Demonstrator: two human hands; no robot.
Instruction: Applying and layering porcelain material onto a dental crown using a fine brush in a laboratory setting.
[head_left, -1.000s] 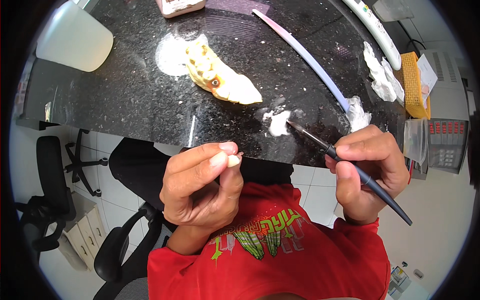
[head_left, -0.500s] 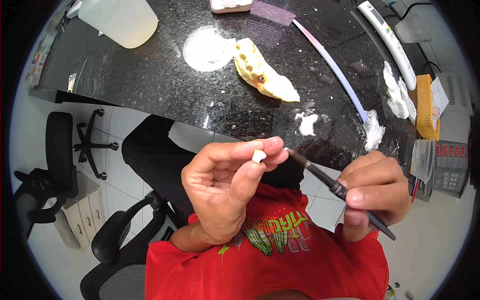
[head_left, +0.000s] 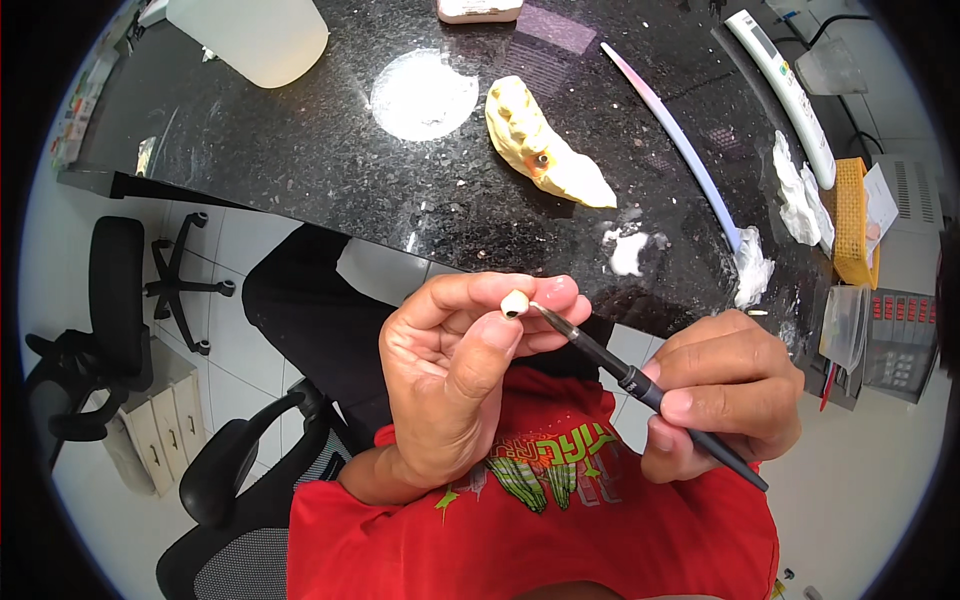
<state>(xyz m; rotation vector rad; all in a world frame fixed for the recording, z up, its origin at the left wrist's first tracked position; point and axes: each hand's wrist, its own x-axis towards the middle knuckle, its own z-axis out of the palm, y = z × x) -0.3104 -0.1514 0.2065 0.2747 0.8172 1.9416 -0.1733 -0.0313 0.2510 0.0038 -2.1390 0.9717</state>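
Between the thumb and fingers of my left hand (head_left: pixel 440 370) is a small ivory dental crown (head_left: pixel 514 302) with a dark hole on its lower side. My right hand (head_left: pixel 735 385) grips a slim black-handled brush (head_left: pixel 612 364) like a pen. The brush tip points left and lies right at the crown's side; I cannot tell whether they touch. On the black counter beyond my hands lies a yellow dental model (head_left: pixel 525 135) with several teeth and a dark round hole ringed in orange. A dab of white paste (head_left: pixel 627 253) sits nearer the counter's front edge.
A cloudy plastic tub (head_left: pixel 255 40) stands at the far left of the counter (head_left: pixel 300 150). To the right are a long curved pink-and-blue stick (head_left: pixel 670 125), crumpled white tissue (head_left: pixel 797 190), a white elongated device (head_left: pixel 782 90) and a yellow woven basket (head_left: pixel 851 222).
My right hand has moved left, bringing the brush tip up to the crown. My left hand has shifted slightly right, still holding the crown.
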